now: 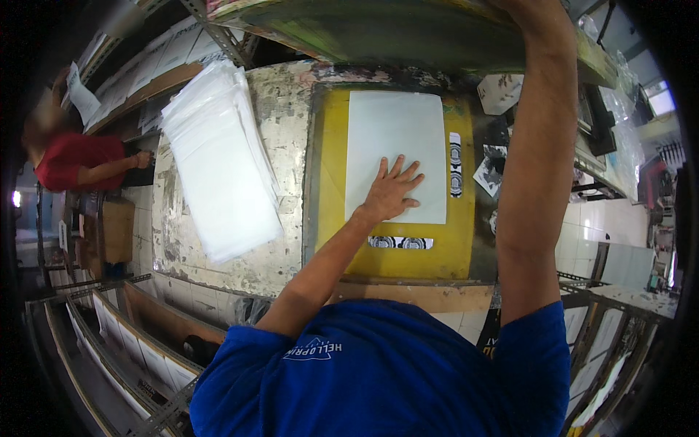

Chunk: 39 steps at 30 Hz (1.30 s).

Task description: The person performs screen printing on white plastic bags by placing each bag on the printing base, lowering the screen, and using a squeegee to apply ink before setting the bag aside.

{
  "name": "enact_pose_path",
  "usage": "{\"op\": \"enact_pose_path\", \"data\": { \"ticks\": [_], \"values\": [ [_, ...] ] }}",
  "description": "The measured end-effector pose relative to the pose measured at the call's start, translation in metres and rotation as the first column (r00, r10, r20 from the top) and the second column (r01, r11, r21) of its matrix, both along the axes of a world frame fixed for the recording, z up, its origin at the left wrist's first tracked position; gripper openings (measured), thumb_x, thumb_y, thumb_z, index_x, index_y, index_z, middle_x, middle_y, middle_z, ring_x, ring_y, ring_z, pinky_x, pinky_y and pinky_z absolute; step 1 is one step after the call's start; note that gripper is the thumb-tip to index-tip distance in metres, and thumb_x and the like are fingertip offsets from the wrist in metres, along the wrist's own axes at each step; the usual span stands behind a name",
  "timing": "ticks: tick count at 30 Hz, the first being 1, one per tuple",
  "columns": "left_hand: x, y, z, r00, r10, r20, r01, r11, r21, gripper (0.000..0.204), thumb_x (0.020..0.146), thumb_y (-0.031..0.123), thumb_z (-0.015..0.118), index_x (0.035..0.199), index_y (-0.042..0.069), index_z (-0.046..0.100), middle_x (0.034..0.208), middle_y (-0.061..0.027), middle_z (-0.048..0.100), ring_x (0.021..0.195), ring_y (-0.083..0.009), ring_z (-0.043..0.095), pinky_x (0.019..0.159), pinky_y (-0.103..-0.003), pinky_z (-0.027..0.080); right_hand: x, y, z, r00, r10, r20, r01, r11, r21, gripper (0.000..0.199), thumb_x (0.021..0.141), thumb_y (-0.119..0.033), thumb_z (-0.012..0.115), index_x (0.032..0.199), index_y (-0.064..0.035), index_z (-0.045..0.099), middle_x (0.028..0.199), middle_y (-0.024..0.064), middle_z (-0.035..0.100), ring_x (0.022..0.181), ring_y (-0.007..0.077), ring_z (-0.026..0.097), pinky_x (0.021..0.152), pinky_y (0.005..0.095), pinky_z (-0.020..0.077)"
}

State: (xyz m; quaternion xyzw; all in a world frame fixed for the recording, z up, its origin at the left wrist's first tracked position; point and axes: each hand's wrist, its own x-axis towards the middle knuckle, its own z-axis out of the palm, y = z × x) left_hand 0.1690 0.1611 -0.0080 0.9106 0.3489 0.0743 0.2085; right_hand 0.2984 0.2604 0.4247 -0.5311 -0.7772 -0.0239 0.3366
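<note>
My left hand (395, 192) lies flat with fingers spread on a white sheet (393, 127). The sheet rests on a yellow board (333, 160) set into the worktable. Two strips with black-and-white round patterns are on the board, one strip (455, 164) along the sheet's right side and another strip (400, 242) just below it. My right arm stretches up to a raised, paint-stained frame (408, 36) above the table's far side. At the picture's top edge my right hand (537, 9) meets the frame; its fingers are out of sight.
Left of the board, a fanned stack of white sheets (222, 164) covers part of the worn table (284, 109). A person in a red top (80, 160) handles paper beside shelves at far left. Racks (138, 342) flank me below, and a white box (500, 95) sits right of the board.
</note>
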Motion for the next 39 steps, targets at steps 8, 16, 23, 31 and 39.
{"op": "enact_pose_path", "data": {
  "ticks": [8,16,23,31,39],
  "values": [
    [0.000,-0.031,0.003,1.000,-0.004,0.018,0.004,1.000,0.024,0.070,0.093,0.051,0.062,0.153,0.018,0.046,0.167,-0.0061,0.029,0.156,-0.0358,0.015,0.125,-0.061,0.006,-0.005,-0.013,-0.010,0.998,0.048,0.041,-0.053,0.989,0.140,0.037,0.084,-0.030,0.067,0.106,-0.0013,0.078,0.097,0.0203,0.077,0.082,0.0307,0.072,0.080,0.0374,0.0552],
    [0.000,-0.037,-0.004,0.999,-0.024,0.046,0.020,0.995,0.094,0.071,0.094,0.055,0.058,0.154,0.019,0.044,0.166,-0.0080,0.029,0.155,-0.0363,0.017,0.124,-0.063,0.007,-0.002,-0.008,-0.004,1.000,0.013,0.000,-0.013,1.000,0.003,0.035,0.085,-0.029,0.068,0.103,-0.0021,0.079,0.094,0.0165,0.078,0.080,0.0255,0.071,0.080,0.0361,0.0551],
    [-0.020,-0.037,0.006,0.993,0.086,0.076,-0.093,0.990,0.105,0.081,0.087,0.062,0.065,0.153,0.017,0.047,0.165,-0.0110,0.030,0.154,-0.0396,0.019,0.118,-0.072,0.006,0.001,-0.006,-0.015,0.998,0.051,-0.034,-0.050,0.998,0.039,0.034,0.085,-0.029,0.070,0.103,-0.0021,0.079,0.094,0.0154,0.078,0.079,0.0241,0.071,0.079,0.0354,0.0548],
    [-0.036,-0.044,0.001,0.987,0.135,0.082,-0.139,0.989,0.048,0.086,0.082,0.060,0.071,0.151,0.015,0.048,0.165,-0.0132,0.031,0.155,-0.0403,0.016,0.119,-0.072,0.001,-0.003,-0.015,-0.011,0.996,0.078,-0.043,-0.076,0.996,0.042,0.033,0.086,-0.027,0.070,0.104,-0.0004,0.078,0.095,0.0159,0.078,0.081,0.0262,0.071,0.080,0.0354,0.0545],
    [-0.064,-0.035,0.068,0.812,0.347,0.470,-0.438,0.894,0.096,0.096,0.077,0.050,0.082,0.155,0.008,0.042,0.153,-0.0164,0.046,0.145,-0.0410,0.036,0.118,-0.063,0.022,-0.014,-0.047,0.013,0.988,0.026,-0.153,-0.103,0.847,-0.521,0.030,0.082,-0.021,0.070,0.104,-0.0019,0.079,0.090,0.0132,0.078,0.063,0.0139,0.066,0.062,0.0246,0.0507]
  ]
}}
